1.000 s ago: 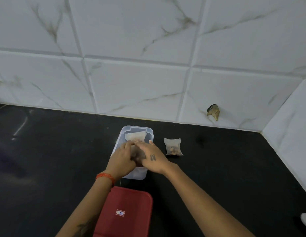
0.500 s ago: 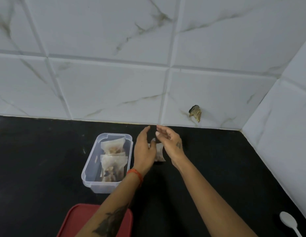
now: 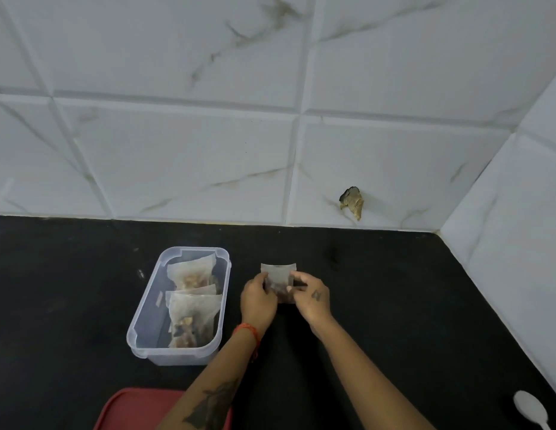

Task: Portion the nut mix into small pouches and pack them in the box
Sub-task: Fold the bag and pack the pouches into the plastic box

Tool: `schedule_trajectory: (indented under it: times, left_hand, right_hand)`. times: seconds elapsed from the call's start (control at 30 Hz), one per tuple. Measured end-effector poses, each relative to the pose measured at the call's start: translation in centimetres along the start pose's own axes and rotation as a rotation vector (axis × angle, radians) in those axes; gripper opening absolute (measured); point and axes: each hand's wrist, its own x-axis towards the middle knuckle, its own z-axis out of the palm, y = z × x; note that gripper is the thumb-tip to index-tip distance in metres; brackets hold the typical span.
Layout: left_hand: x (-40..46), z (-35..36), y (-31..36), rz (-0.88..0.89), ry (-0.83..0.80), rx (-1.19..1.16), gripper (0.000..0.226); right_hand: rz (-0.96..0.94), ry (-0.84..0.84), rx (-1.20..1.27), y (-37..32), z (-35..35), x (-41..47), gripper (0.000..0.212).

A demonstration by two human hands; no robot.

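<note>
A small translucent pouch (image 3: 279, 276) with nut mix in its lower part sits between my hands on the black counter. My left hand (image 3: 257, 301) pinches its left edge and my right hand (image 3: 311, 297) pinches its right edge. To the left stands a clear plastic box (image 3: 140, 333), open, with three filled pouches (image 3: 191, 311) leaning inside it.
A red lid (image 3: 131, 408) lies at the bottom edge, partly under my left forearm. A white spoon (image 3: 531, 409) lies at the bottom right. White marble tiles form the wall behind and on the right, with a chipped hole (image 3: 351, 201) near the corner.
Both hands left the box and moved right to the loose pouch on the counter, and now grip it by its sides. The view shifted right, so the box sits further left.
</note>
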Motion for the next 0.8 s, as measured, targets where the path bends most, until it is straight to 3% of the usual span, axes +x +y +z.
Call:
schedule_trajectory:
  times: [0.23, 0.37, 0.5, 0.67, 0.8]
  left_hand:
    - [-4.3, -2.7, 3.6, 0.284, 0.108, -0.013, 0.041]
    - [-6.2, -7.0, 4.3, 0.385, 0.239, 0.012, 0.044]
    - [-7.1, -11.9, 2.5, 0.378, 0.254, 0.014, 0.047]
    - [-7.6, -15.9, -0.7, 0.289, 0.201, 0.238, 0.042]
    - [-7.9, -16.6, -2.0, 0.243, 0.113, 0.407, 0.038]
  right_hand:
    - [-0.159, 0.155, 0.113, -2.7, -1.7, -3.7, 0.040]
    - [-0.333, 0.105, 0.136, -6.0, -0.3, -6.8, 0.042]
    - [-0.402, 0.006, 0.141, -8.0, 2.7, -9.1, 0.044]
    - [-0.444, -0.086, -0.157, -7.9, 6.4, -10.1, 0.046]
    - [-0.544, -0.119, -0.506, -8.0, 7.5, -10.6, 0.030]
